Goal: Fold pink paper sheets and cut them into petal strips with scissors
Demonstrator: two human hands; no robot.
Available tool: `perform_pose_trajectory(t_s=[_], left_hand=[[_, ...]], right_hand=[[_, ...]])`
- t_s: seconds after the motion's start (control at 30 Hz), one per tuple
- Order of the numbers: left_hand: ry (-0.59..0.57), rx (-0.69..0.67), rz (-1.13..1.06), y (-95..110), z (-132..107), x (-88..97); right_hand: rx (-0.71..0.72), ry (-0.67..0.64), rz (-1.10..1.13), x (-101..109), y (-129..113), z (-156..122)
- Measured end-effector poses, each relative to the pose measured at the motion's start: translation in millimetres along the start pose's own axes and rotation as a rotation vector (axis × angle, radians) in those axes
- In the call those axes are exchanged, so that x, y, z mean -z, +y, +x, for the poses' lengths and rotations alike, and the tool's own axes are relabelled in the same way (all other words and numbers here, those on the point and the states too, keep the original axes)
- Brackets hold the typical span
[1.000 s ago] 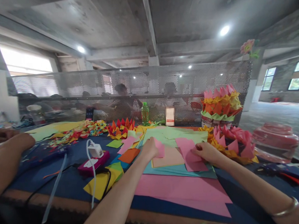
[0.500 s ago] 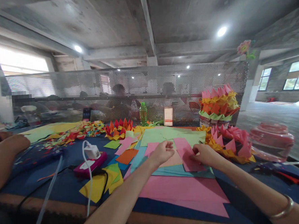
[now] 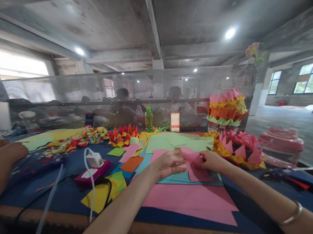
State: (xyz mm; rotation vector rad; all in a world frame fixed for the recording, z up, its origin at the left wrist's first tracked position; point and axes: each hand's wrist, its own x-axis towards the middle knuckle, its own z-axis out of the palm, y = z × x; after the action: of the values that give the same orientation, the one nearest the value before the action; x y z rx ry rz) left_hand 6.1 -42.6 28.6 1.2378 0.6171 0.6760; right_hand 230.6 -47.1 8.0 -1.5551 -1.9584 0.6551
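A small pink paper piece lies over a stack of coloured sheets at the middle of the table. My right hand pinches its right edge with closed fingers. My left hand reaches in from the left with its fingers stretched toward the same piece, and the fingertips touch its left edge. Beneath them lie a teal sheet and a light green sheet. A large pink sheet lies nearer to me.
Folded paper flowers stand at the right, with a pink lidded jar beside them. A magenta power bank with a white plug and cables lies at the left. Another person's arm rests at the far left. A mesh screen backs the table.
My left hand has let go of a small pink piece and moved right to the piece in my right hand. The view has shifted slightly.
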Motion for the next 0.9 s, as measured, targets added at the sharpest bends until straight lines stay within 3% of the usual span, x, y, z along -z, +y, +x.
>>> perform_pose_trajectory(t_s=[0.1,0.23,0.3,0.37,0.47,0.6,0.67,0.8,0.9], left_hand=[[0.031,0.032,-0.088,-1.7,2.3,-0.7],[0.241,-0.021,-0.127,-2.2,8.0,1.8],[0.209,-0.065,-0.115,-2.3,9.3,2.7],[0.077,-0.082,-0.091,-3.4,8.7,1.6],[-0.017,-0.033,-0.035,-7.5,7.0,-3.0],[0.12,-0.013,-0.034,-13.6,8.3,-6.6],[0.121,-0.032,-0.061,-14.4,9.6,-6.3],[-0.025,-0.142,-0.106,-11.0,9.0,-7.0],[-0.091,-0.201,-0.158,-7.5,7.4,-10.1]], right_hand=[[0.002,-0.043,0.259,-4.8,-0.7,1.1],[-0.064,0.004,0.548,-2.0,-9.6,1.1],[-0.061,0.004,0.656,0.6,-18.0,-1.6],[-0.029,-0.027,0.729,1.0,-27.6,-5.8],[0.028,-0.102,0.735,-3.7,-39.7,-13.0],[0.113,-0.174,0.686,-14.0,-44.3,-17.2],[0.113,-0.141,0.643,-18.1,-40.8,-15.9],[0.066,-0.007,0.495,-22.3,-32.1,-11.3],[0.064,0.008,0.417,-22.2,-33.1,-11.2]])
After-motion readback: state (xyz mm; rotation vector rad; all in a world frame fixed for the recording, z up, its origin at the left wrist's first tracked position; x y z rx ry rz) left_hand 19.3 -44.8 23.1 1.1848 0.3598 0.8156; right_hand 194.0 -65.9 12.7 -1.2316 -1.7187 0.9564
